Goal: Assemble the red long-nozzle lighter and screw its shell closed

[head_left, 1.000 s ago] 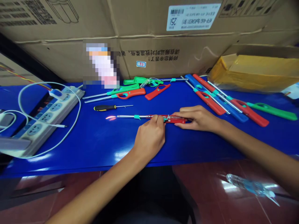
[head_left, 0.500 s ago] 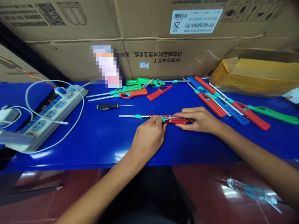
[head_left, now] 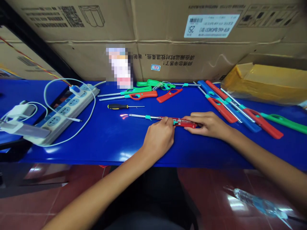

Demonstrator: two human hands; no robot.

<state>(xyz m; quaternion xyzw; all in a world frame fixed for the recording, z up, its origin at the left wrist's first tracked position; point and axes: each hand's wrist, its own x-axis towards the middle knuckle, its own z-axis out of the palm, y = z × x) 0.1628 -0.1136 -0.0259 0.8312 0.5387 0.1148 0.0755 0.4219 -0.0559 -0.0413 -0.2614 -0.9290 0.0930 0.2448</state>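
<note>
A red long-necked lighter (head_left: 185, 123) with its inner parts exposed lies across the middle of the blue table. My left hand (head_left: 159, 137) is closed on it near the trigger and the base of the metal tube. My right hand (head_left: 207, 124) pinches the handle's right end. A small pinkish-orange flame (head_left: 124, 116) shows at the tube's left tip. Behind the tube lies a black and yellow screwdriver (head_left: 118, 106). A separate red handle shell (head_left: 169, 95) rests behind my left hand.
Green and red lighters (head_left: 145, 95) lie behind; more lighters (head_left: 240, 110) are piled right. A power strip (head_left: 59, 116) with white cables sits left. Cardboard (head_left: 165, 28) stands behind, a yellow-taped box (head_left: 275, 78) back right. A plastic bottle (head_left: 259, 201) is below the table's edge.
A flame has appeared at the lighter's tip. The view has shifted, so most things sit further right in it. Both hands keep their hold on the lighter.
</note>
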